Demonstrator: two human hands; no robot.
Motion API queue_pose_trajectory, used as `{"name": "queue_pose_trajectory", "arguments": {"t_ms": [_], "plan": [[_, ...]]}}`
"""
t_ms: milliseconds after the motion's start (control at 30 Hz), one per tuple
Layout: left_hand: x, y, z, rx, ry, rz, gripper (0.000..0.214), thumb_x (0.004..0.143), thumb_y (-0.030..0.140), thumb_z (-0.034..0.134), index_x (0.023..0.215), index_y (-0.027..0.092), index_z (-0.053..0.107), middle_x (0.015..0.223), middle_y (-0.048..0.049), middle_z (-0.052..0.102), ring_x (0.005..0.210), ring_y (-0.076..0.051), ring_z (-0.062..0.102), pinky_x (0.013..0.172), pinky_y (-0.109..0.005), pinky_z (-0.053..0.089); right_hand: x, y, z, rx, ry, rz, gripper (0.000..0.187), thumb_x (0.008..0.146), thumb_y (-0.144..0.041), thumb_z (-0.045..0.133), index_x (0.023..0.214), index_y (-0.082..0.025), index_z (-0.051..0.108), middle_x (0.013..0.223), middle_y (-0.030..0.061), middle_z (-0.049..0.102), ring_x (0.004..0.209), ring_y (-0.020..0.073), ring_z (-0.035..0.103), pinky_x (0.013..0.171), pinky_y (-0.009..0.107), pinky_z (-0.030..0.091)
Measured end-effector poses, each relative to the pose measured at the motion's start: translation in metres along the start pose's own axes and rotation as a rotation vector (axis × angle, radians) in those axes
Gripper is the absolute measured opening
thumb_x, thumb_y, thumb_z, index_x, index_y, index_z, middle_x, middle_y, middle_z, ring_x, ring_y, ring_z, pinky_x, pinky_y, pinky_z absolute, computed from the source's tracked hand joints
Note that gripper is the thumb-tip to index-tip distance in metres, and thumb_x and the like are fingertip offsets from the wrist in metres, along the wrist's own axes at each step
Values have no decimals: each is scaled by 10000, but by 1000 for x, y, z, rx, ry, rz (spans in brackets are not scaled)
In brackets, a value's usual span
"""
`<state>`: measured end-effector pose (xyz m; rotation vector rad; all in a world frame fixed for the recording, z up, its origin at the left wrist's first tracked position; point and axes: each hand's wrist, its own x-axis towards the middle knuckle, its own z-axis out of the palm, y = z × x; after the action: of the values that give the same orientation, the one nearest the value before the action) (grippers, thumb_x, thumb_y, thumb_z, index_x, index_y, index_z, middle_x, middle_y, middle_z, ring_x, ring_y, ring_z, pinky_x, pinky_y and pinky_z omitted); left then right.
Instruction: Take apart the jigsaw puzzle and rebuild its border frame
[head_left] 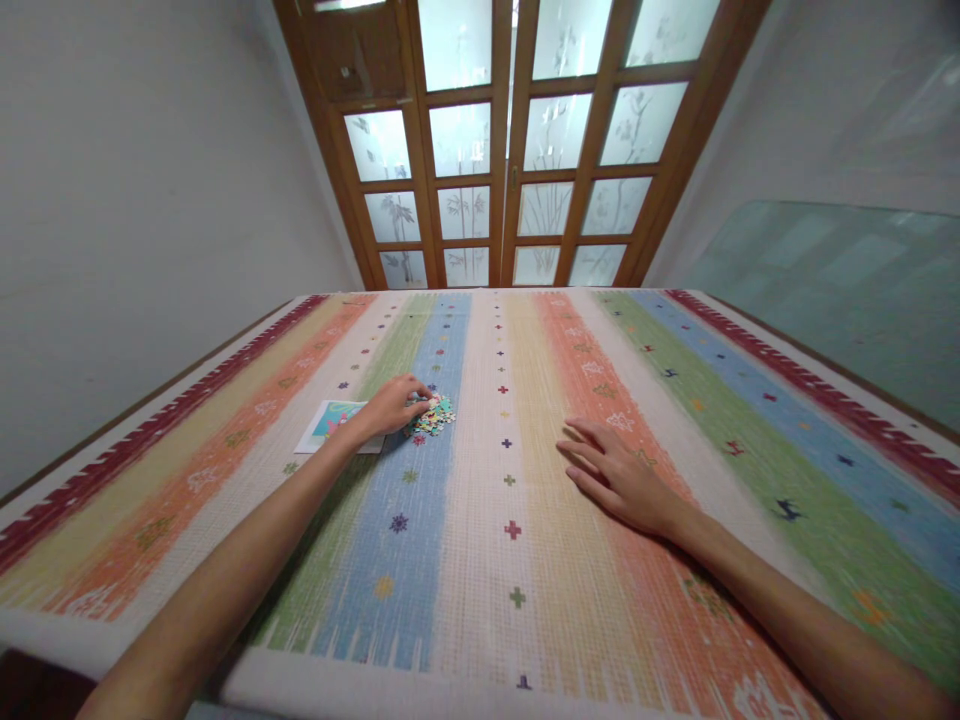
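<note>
A small heap of colourful jigsaw pieces [433, 416] lies on a striped, many-coloured cloth [510, 560] that covers the surface in front of me. My left hand [394, 404] reaches out to the heap, its fingers curled and pinched at the pieces on the near left side; what they hold is too small to name. Just left of that hand lies a small picture card [330, 422] with a teal image, partly under my wrist. My right hand [619, 475] rests flat on an orange stripe to the right, fingers stretched out and holding nothing.
A wooden double door [510, 150] with frosted glass panes stands beyond the far edge. White walls close in on the left and right. A sheet of glass [832, 290] leans along the right wall. The cloth's near edge [450, 690] runs along the bottom.
</note>
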<state>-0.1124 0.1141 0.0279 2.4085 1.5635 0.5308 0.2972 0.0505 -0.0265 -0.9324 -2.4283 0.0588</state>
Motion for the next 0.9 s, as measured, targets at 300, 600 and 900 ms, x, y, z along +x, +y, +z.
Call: {"name": "queue_pose_trajectory", "arguments": {"t_ms": [300,600,900], "plan": [[3,-4,0,-13,-4,-5,202,867,268,621,1023,228,743,957,-47,736,855,-205,648,833,-323,493,-1,1,0,3,6,4,336,1030,-338,481,1281,-232,678,1434,177,558,1338,327,545,1080,564,507],[3,1,-4,-48,1,-39,119,814,267,644,880,212,726,929,-45,742,845,-216,648,822,-329,493,1,-1,-1,-18,10,-19,318,1034,-320,479,1231,-182,686,1410,208,559,1318,324,556,1065,552,517],[-5,-4,-10,-88,66,-107,98,837,275,645,843,191,695,790,-13,711,708,-175,626,751,-300,479,0,-2,-1,-1,7,-16,313,1030,-313,487,1228,-179,688,1414,211,556,1320,333,550,1065,556,515]]}}
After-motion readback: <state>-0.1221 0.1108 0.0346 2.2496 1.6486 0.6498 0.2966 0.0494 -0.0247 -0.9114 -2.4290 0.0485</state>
